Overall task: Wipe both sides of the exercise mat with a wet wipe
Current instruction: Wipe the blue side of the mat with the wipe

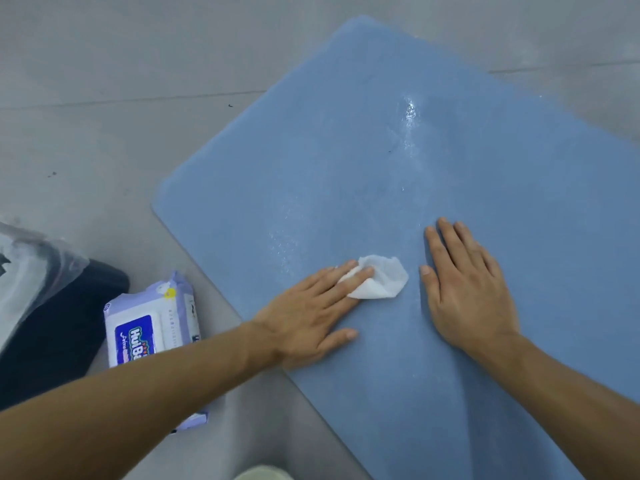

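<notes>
Wiping is going on across the blue exercise mat point(485, 188), which is lying flat on the floor point(104, 140). The left hand point(304, 313) is pressing the crumpled wet wipe point(381, 280) under its fingers; the right hand point(467, 292) is lying flat and spread, bracing the mat. Overlapping strokes with even pressure would serve best, working outward from the damp sheen.

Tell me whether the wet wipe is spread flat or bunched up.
Bunched up. The white wet wipe lies crumpled with folds on the blue exercise mat, pinned under the left hand.
</notes>
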A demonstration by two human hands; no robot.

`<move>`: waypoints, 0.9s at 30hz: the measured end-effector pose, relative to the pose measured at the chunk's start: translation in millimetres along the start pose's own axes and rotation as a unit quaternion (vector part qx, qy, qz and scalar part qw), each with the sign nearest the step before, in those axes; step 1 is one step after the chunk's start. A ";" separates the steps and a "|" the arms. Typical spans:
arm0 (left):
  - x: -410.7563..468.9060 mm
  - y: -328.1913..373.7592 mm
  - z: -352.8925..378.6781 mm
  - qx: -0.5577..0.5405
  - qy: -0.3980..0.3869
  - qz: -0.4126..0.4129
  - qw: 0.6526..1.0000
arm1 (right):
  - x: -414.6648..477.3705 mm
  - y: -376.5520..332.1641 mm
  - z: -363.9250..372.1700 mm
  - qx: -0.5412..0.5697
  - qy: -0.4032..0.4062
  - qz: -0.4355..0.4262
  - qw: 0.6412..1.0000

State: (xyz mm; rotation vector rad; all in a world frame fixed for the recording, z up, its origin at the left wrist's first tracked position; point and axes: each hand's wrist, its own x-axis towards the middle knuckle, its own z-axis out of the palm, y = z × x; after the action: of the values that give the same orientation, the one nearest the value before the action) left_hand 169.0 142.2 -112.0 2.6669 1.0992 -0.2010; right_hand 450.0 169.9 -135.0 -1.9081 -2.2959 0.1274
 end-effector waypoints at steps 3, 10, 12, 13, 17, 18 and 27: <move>-0.2 -35.2 -4.8 -0.007 0.011 -0.041 0.999 | 1.8 1.0 0.6 0.002 -0.001 -0.007 1.000; -1.2 -177.6 -31.0 -0.087 0.066 -0.356 0.928 | 12.6 22.6 -7.6 -0.014 -0.041 -0.038 0.998; -1.6 -204.6 -38.0 -0.108 0.061 -0.403 0.907 | 22.0 23.6 -10.1 -0.012 -0.049 -0.012 0.999; 0.3 -208.8 -40.1 -0.117 0.063 -0.407 0.904 | 25.7 22.3 -10.6 -0.008 -0.051 0.009 0.999; 17.4 -163.8 -37.7 -0.108 0.082 -0.321 0.937 | 29.1 17.7 -10.1 -0.009 -0.045 0.045 0.998; 21.1 -144.2 -34.3 -0.094 0.062 -0.291 0.950 | 28.8 17.5 -10.4 -0.009 -0.043 0.045 0.998; 59.7 -44.7 -21.6 0.023 -0.001 -0.005 1.000 | 28.2 16.6 -9.2 0.002 -0.023 0.049 0.999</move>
State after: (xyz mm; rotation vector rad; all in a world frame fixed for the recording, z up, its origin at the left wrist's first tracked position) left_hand 180.2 219.0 -112.3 2.7008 1.1215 -0.2324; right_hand 462.6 200.4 -126.9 -2.0373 -2.2274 0.1901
